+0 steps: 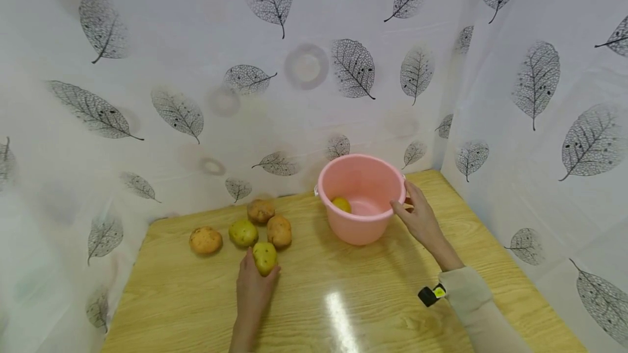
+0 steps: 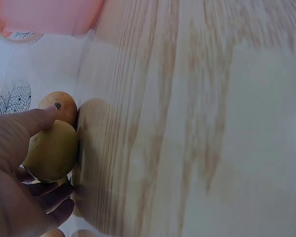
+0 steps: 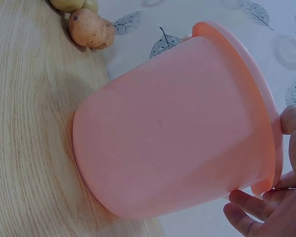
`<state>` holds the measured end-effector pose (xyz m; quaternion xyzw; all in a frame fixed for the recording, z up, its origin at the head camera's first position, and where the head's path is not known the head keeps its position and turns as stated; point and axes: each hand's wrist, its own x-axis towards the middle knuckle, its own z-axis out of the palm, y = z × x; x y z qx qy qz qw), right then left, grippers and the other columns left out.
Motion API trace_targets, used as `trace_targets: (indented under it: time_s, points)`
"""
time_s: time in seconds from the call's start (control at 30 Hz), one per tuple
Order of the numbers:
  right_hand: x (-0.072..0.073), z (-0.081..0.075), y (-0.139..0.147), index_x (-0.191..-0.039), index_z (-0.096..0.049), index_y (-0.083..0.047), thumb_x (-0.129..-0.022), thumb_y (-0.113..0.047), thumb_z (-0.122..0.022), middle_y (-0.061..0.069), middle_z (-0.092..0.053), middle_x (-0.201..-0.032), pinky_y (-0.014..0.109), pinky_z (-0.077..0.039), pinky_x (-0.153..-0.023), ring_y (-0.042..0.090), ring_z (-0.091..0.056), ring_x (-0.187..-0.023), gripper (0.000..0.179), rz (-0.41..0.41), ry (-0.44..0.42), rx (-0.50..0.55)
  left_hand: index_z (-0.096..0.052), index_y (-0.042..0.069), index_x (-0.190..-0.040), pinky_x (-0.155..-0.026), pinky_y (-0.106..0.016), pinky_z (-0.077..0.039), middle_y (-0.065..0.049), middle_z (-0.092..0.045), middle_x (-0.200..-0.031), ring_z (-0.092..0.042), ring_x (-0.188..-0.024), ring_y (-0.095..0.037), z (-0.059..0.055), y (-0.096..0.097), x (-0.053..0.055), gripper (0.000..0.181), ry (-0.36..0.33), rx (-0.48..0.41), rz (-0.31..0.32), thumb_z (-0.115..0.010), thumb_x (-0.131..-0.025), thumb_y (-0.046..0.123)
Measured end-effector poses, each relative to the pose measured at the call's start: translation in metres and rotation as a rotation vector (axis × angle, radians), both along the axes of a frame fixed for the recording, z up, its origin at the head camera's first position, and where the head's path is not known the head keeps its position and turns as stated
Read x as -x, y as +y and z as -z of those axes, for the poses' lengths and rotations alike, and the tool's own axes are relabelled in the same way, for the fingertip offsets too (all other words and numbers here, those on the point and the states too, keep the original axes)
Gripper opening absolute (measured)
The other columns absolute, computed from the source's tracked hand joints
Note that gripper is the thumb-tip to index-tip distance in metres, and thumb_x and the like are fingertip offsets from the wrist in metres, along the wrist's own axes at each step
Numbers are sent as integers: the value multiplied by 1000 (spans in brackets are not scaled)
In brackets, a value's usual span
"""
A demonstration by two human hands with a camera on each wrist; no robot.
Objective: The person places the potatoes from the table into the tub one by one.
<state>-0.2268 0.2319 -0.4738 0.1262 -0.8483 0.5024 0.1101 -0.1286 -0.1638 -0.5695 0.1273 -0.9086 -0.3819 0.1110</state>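
Observation:
My left hand (image 1: 255,285) holds a greenish-yellow potato (image 1: 265,258) at the front of a loose group on the table. In the left wrist view its thumb lies on one side of that potato (image 2: 52,152), with fingers curled at the other. Close by lie another greenish potato (image 1: 243,232) and brown ones: one beside it (image 1: 279,232), one behind (image 1: 261,211) and one at the far left (image 1: 205,241). The right hand (image 1: 421,218) grips the rim of a pink bucket (image 1: 360,230), thumb toward the inside, fingers outside. A yellow rounded thing (image 1: 342,204) sits in the bucket, partly hidden by the near wall.
The wood-grain table (image 1: 304,298) meets leaf-printed white sheeting (image 1: 314,119) at the back, with more sheeting along the left and right sides. The bucket stands upright near the back edge, right of the potatoes. A small black device (image 1: 429,296) shows at the right sleeve.

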Motion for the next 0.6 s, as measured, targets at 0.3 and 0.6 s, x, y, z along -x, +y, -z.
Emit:
trace_targets:
  time_s: [0.3, 0.6]
  points:
    - [0, 0, 1, -163, -26, -5, -105, -17, -62, 27, -30, -161, 20, -50, -83, 48, -57, -123, 70, 1, -7, -15, -30, -13, -153, -104, -69, -39, -39, -45, -143, -47, -128, -58, 1, 3, 1, 91, 35, -2, -7, -84, -86, 16]
    - [1, 0, 2, -162, -27, -1, -104, -13, -61, 30, -31, -159, 20, -50, -82, 51, -57, -121, 68, -4, 14, -10, -29, -12, -153, -106, -67, -39, -39, -45, -140, -46, -129, -57, 2, 3, 1, 91, 49, -9, -8, -84, -85, 11]
